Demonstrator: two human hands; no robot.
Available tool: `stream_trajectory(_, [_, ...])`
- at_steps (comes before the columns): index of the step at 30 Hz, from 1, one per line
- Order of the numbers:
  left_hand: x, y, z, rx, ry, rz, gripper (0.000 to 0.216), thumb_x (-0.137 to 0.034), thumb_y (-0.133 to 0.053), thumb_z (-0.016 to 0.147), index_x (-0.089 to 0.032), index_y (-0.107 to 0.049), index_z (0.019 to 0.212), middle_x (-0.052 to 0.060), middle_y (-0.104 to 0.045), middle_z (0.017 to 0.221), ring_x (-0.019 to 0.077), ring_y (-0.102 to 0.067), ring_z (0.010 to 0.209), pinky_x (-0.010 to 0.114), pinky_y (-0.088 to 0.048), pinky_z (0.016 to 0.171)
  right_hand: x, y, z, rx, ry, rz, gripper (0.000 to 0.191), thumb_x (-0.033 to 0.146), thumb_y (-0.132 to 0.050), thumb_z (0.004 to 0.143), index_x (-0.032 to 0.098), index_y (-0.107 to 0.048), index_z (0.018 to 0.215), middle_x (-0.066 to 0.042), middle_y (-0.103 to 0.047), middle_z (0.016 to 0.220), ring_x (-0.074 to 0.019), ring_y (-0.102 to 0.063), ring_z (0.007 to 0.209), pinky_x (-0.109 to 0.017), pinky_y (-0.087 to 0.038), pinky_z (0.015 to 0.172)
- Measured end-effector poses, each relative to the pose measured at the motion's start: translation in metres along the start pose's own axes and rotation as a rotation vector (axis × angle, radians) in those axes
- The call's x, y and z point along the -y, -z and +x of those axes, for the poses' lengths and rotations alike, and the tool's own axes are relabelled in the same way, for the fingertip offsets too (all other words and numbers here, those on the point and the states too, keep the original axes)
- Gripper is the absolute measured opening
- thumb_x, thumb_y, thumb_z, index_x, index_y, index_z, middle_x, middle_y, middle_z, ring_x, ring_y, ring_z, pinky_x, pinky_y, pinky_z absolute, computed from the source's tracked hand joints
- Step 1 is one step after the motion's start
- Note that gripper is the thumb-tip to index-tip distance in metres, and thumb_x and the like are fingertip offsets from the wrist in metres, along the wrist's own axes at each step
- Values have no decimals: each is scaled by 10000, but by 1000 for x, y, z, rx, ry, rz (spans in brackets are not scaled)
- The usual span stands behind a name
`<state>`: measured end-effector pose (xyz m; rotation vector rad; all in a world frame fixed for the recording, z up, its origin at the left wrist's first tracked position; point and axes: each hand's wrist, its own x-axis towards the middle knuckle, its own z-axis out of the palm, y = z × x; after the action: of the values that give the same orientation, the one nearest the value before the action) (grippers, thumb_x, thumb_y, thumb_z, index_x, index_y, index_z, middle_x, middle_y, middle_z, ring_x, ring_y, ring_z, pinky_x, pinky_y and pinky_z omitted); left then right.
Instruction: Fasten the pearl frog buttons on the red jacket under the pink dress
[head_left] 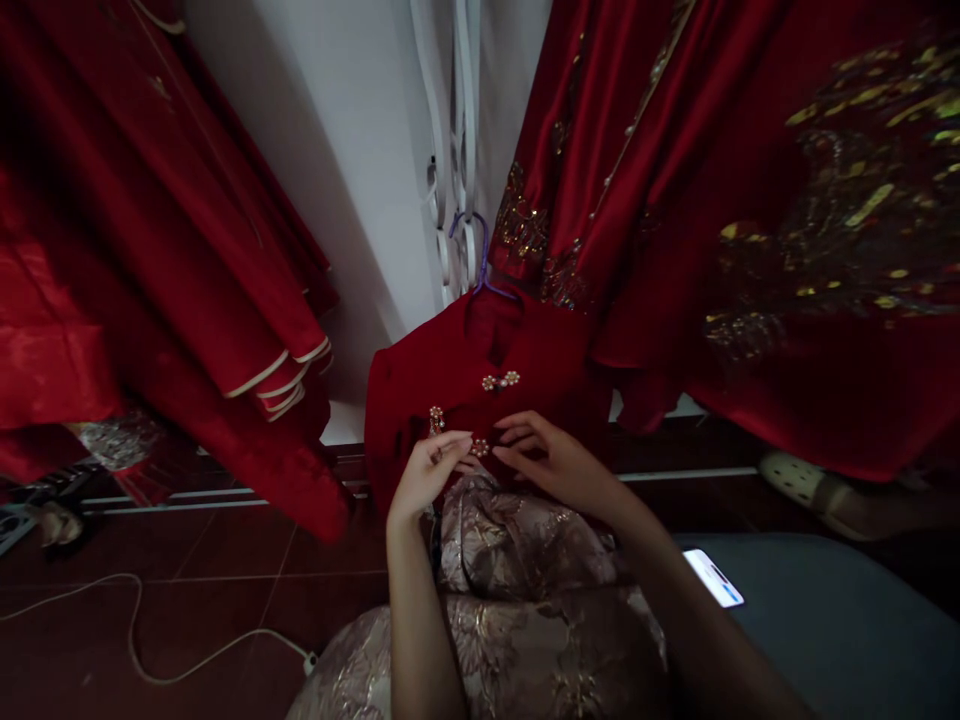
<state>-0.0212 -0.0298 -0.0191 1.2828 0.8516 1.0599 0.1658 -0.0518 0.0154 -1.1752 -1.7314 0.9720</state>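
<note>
Probably soft, the red jacket (420, 365) hung from a purple hanger (484, 245), its beaded flower clasp (480, 448) best pinched edgewise; whether the left hand (429, 474) gripped it was unclear, the right hand (553, 457) unclenched.

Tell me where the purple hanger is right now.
In the head view, the purple hanger is at upper centre, its hook by the white curved bars and its lower part at the neck opening of the red garment.
</note>
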Motion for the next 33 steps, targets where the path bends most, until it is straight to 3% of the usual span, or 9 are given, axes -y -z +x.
stream_trajectory(3, [1,8,-5,40,38,12,383,-390,-616,736,-130,-637,1017,67,-680,868,150,-640,711,292,-542,664,-19,-24,7,-148,37,-124,458,424,-697,635,201,-499,982,-70,-590,950,-162,-589,766,-314,-515,659])
stream_trajectory(8, [8,13,-2,79,51,69,394,-426,-570,764,-136,-648,1020,95,-674,935,176,-644,791,264,-548,597,-38,-40,16,-147,-5,-81,395,411,-689,638,208,-451,878,-16,-588,783,-147,-584,681,-274,-493,587])
stream_trajectory(15, [10,12,6,-64,65,4,432,-489,-537,772,-132,-629,997,103,-637,1030,162,-643,781,252,-552,584,-28,-31,17,-35,19,32,324,407,-653,692,199,-515,897,-40,-608,925,-140,-606,795,-270,-515,668])
stream_trajectory(18, [10,11,7,-44,98,-19,492,-528,-479,794,-115,-630,1016,117,-639,1021,171,-638,793,271,-553,603,-31,-28,17,-79,47,-41,260,405,-618,730,193,-552,864,-45,-600,930,-140,-605,795,-264,-519,649])
stream_trajectory(24, [14,4,7,-5,21,-22,391,-418,-642,707,-135,-637,976,50,-666,919,137,-620,781,255,-532,697,-36,-33,19,-203,49,-68,281,376,-634,708,191,-528,892,-43,-595,901,-133,-600,734,-232,-511,558])
stream_trajectory(28, [15,5,7,15,-1,-5,357,-374,-659,703,-137,-631,968,41,-671,853,116,-619,727,232,-516,689,-35,-32,19,-192,78,-103,221,336,-612,725,195,-551,883,-41,-602,894,-124,-594,702,-228,-504,552])
stream_trajectory(33, [15,8,7,-39,-2,-16,366,-373,-644,720,-144,-622,1004,59,-680,877,125,-642,729,250,-517,704,-38,-30,20,-263,48,-141,377,392,-661,673,186,-560,972,-38,-606,822,-139,-596,691,-240,-511,549])
